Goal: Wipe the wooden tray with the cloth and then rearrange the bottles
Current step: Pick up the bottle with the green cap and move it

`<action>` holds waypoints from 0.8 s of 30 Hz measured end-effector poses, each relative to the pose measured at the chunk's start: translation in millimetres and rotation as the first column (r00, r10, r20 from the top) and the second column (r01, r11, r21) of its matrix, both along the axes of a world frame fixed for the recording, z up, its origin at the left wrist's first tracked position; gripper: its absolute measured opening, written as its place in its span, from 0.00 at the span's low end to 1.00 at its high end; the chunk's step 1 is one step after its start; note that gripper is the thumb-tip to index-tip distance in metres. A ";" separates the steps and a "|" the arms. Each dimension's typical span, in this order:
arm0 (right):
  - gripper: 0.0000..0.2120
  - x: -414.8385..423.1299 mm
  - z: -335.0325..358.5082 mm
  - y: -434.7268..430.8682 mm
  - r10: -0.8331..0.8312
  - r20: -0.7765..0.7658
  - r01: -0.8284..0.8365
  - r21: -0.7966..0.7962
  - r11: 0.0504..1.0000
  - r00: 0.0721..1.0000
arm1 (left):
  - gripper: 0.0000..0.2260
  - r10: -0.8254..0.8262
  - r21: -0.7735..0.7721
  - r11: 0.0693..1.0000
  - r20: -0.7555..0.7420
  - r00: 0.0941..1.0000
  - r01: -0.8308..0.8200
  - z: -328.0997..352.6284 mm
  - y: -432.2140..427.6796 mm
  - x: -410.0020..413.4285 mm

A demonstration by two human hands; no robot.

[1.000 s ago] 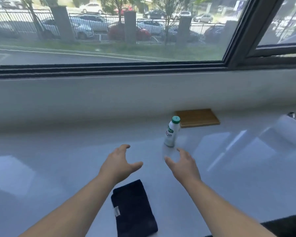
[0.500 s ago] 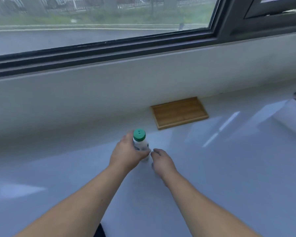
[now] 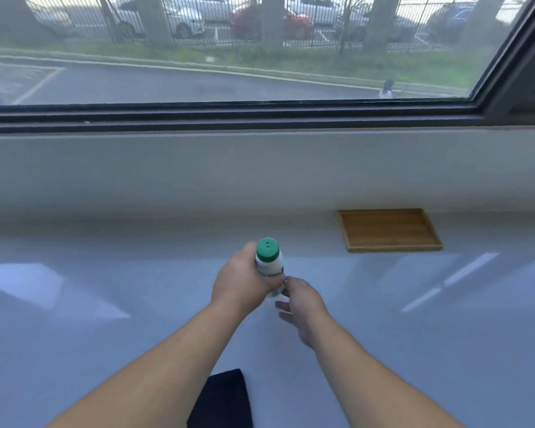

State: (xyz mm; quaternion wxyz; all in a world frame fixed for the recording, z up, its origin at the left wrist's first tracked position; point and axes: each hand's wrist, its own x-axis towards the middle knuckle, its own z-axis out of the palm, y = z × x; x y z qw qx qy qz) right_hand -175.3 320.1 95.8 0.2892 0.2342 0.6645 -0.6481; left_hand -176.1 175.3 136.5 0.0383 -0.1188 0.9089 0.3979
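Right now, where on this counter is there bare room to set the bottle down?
The wooden tray by the back wall is bare. White counter lies open left of the left hand, and also between the right hand and the tray. It is crowded only around the bottle, gripped by the left hand, and near the dark cloth at the front edge.

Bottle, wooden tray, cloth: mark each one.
bottle [image 3: 267, 249], head view, on its green cap.
wooden tray [image 3: 388, 230], head view, on its bare slatted floor.
cloth [image 3: 226, 400], head view, on its dark middle.
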 end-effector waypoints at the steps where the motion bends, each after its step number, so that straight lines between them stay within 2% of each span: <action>1: 0.08 10.9 8.3 -19.4 0.028 -0.008 -0.028 -0.006 1.000 1.000 | 0.19 0.024 0.003 1.000 -0.016 1.000 -0.024 8.9 -20.4 16.0; 6: 0.10 92.0 49.9 -141.2 0.201 -0.065 -0.204 -0.032 0.979 0.977 | 0.19 0.152 -0.004 0.988 -0.089 0.984 -0.153 56.5 -142.7 127.0; 9: 0.09 151.3 68.7 -216.8 0.292 -0.098 -0.298 -0.050 0.953 0.951 | 0.16 0.236 -0.014 0.971 -0.116 0.965 -0.240 80.6 -211.9 202.1; 14: 0.10 275.2 97.3 -362.7 0.488 -0.135 -0.502 -0.095 0.860 0.862 | 0.16 0.443 -0.053 0.889 -0.154 0.883 -0.455 119.2 -337.9 354.9; 18: 0.08 375.7 111.0 -468.0 0.661 -0.144 -0.676 -0.115 0.728 0.736 | 0.19 0.636 -0.074 0.756 -0.151 0.757 -0.650 134.6 -423.5 474.7; 24: 0.08 491.0 99.3 -575.4 0.856 -0.135 -0.865 -0.124 0.486 0.500 | 0.20 0.833 -0.092 0.538 -0.094 0.545 -0.838 124.3 -504.6 612.4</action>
